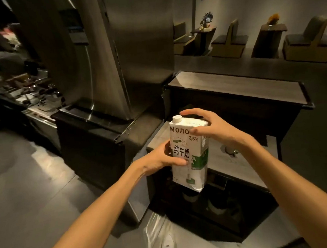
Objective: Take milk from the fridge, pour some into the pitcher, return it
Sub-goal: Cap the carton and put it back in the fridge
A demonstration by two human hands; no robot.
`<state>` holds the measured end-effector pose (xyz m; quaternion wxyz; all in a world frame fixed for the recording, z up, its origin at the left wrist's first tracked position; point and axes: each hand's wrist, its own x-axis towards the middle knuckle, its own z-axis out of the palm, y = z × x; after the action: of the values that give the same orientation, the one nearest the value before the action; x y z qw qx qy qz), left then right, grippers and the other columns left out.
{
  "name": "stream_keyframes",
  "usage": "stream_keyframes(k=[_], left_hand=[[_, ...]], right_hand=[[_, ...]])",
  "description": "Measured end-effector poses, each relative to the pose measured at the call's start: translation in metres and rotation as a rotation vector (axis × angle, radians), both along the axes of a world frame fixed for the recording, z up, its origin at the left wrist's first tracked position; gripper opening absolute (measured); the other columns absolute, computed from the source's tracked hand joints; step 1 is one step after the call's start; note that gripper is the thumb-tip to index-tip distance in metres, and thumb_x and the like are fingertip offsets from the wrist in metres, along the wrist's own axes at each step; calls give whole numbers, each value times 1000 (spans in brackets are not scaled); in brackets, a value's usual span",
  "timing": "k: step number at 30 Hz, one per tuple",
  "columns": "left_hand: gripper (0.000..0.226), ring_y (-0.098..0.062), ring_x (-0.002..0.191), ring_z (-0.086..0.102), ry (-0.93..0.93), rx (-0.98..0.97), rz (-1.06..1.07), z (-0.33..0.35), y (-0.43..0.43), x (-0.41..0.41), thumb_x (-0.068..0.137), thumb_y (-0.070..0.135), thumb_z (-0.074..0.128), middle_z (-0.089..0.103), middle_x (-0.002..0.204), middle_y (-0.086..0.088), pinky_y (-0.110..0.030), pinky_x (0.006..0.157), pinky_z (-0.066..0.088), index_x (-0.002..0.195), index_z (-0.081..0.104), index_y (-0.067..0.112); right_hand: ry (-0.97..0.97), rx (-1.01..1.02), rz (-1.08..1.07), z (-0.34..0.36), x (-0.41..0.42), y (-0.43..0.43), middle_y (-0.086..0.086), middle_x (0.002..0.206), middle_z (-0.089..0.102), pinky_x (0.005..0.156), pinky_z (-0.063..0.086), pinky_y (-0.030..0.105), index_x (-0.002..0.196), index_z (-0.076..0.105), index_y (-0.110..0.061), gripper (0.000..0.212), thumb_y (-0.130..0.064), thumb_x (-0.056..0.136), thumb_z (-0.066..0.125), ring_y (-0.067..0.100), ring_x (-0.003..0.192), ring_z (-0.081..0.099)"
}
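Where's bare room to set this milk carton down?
The upper ledge right of the tall steel unit looks bare. The lower counter behind the milk carton is bare around a small metal object. The far-left counter is crowded.

Both hands hold a white-and-green milk carton upright in the air, over a dark open compartment under the counter. The left hand grips its middle, thumb across the printed front. The right hand curls over the top edge, fingers just beside the white screw cap, which is on. A tall steel cabinet stands behind, and benches line the far wall.
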<state>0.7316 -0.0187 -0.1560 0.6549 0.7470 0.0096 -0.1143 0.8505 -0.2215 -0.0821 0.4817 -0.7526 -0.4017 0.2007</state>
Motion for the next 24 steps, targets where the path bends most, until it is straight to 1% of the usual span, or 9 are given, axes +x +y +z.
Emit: stream_keyframes(k=[3,6,9,12,16,18,21,23,24], left_hand=[[71,-21,131,64,32,-36,63,-3,4,-32,86,3,80,70,136,-1,-46,106,54,144,49,29],[69,-24,129,65,23,-9,173,-5,12,-65,87,5,81,69,136,-4,-53,107,54,145,50,23],[63,-21,123,69,5,-5,321,-2,23,-98,87,6,82,73,130,-3,-45,99,59,140,54,23],[59,-17,117,72,-15,3,460,2,38,-128,86,7,83,76,123,1,-35,90,61,136,56,24],[62,-12,113,73,-43,36,619,6,59,-171,84,14,87,77,119,6,-32,88,61,136,55,27],[62,-9,109,74,-50,33,712,8,69,-197,83,16,87,77,116,8,-28,82,62,135,56,30],[57,-9,106,75,-60,33,831,7,85,-241,83,15,88,78,116,7,-28,79,63,128,58,33],[58,-12,109,75,-56,38,907,6,94,-275,80,22,91,77,120,5,-31,80,63,127,59,34],[63,-14,111,74,-46,47,946,6,98,-292,77,30,93,77,122,5,-35,83,64,130,59,33]], right_hand=[[35,37,52,-3,-22,11,-8,139,55,93,56,36,142,53,-41,73,-54,72,73,16,119,61],[101,77,84,-9,-40,30,-9,131,62,87,60,32,143,51,-39,69,-46,78,73,17,114,67],[121,111,106,-13,-59,58,-11,134,60,90,59,33,144,50,-40,71,-54,80,78,13,116,66],[179,143,147,-16,-80,89,-13,133,63,89,58,32,142,50,-41,67,-58,82,75,10,118,65],[221,91,214,-25,-107,127,-12,130,67,92,61,41,140,51,-41,72,-65,77,77,10,117,67],[245,30,299,-32,-124,147,-9,128,70,87,63,46,142,49,-36,76,-62,76,79,13,113,71],[310,-44,423,-39,-159,176,-4,124,74,82,65,50,144,47,-28,64,-43,88,75,17,107,75],[311,-48,481,-42,-189,196,-5,121,76,85,64,51,141,49,-26,59,-42,89,72,17,107,75],[311,-41,498,-41,-205,205,-4,120,76,86,63,51,139,50,-25,59,-45,88,71,18,107,75]])
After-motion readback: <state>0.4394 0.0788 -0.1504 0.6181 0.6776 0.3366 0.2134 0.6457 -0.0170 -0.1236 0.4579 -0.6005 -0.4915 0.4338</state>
